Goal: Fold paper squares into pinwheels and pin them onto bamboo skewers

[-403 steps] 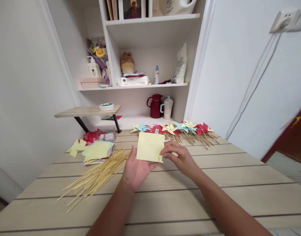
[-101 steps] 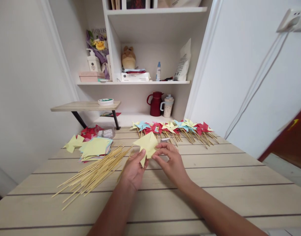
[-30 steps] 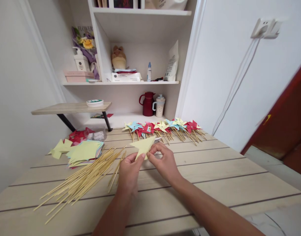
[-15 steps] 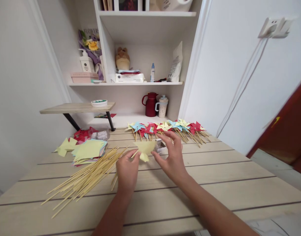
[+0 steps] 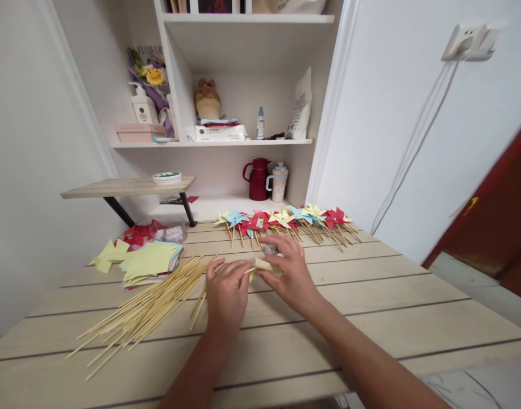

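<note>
A pale yellow paper pinwheel (image 5: 263,264) is between my two hands above the table, largely covered by fingers. My left hand (image 5: 228,292) is closed at its left side, pinching what looks like a thin wooden stick (image 5: 250,270). On the other side, my right hand (image 5: 291,277) curls over the paper, thumb below and fingers above. Just behind the right hand, a small clear box (image 5: 270,249) is partly hidden. A loose pile of wooden sticks (image 5: 153,307) lies left of my left hand, with a few shorter-looking ones (image 5: 198,307) close to it.
Finished pinwheels (image 5: 281,218) in red, blue and yellow lie along the table's back. At left are stacked coloured paper squares (image 5: 151,261), a yellow folded paper (image 5: 109,255) and red papers (image 5: 143,233) beneath a small raised stand (image 5: 128,186). A red jug (image 5: 258,180) and cup (image 5: 279,184) stand behind.
My right hand has closed from a spread pose onto the yellow pinwheel. The left hand has moved slightly right, its fingers now over the paper's edge. The view has shifted slightly.
</note>
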Available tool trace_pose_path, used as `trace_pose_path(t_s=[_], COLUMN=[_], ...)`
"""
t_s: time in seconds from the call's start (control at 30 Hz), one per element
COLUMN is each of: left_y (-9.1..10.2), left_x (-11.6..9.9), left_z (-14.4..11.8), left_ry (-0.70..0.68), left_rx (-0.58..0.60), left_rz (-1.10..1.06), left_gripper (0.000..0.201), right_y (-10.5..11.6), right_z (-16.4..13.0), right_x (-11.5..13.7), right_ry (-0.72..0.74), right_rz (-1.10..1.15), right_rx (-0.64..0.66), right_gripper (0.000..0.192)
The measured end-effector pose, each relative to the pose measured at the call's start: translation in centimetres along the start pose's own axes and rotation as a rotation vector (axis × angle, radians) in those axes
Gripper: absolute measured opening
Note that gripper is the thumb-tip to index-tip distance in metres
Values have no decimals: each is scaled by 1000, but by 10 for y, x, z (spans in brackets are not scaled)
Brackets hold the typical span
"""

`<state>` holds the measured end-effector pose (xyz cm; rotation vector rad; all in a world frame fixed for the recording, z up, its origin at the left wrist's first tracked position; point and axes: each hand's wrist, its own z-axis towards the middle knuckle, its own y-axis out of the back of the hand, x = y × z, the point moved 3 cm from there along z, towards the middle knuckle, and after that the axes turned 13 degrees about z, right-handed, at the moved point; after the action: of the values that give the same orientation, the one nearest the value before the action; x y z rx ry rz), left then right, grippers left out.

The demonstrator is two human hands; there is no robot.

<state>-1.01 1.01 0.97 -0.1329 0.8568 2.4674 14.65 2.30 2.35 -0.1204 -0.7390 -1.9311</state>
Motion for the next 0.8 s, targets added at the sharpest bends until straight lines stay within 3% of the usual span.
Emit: trace_pose_path(t_s=[0.1,0.2,0.3,0.37,0.43,0.6,0.8], left_y=[-1,2,7,6,2,-7,-7], left_x=[-1,0,6,10,13,12,4], left_z=[0,1,1,1,0,-1,-2], left_ry=[10,102,335,513,635,738,788], left_rx=[18,-12,-55,-15,69,244,405], left_rz=[-51,-155,-362,-537,-679,-888,-1007], left_gripper=[22,14,38,51,54,52,40], right_y=[0,-1,-7,-12,-15,-19,-23], right_z=[2,2,-2,-5,-7,-7,-9], right_x=[0,-3,-11,-15,-17,-16,-13], right_ry=[-72,-258,-610,-825,-938,-1009,-992], right_rz=[83,257,568,821,1014,1230,1237], right_rx=[2,-15,-38,-77,-135,-159,-115], right_gripper=[6,5,13,19,23,31,30])
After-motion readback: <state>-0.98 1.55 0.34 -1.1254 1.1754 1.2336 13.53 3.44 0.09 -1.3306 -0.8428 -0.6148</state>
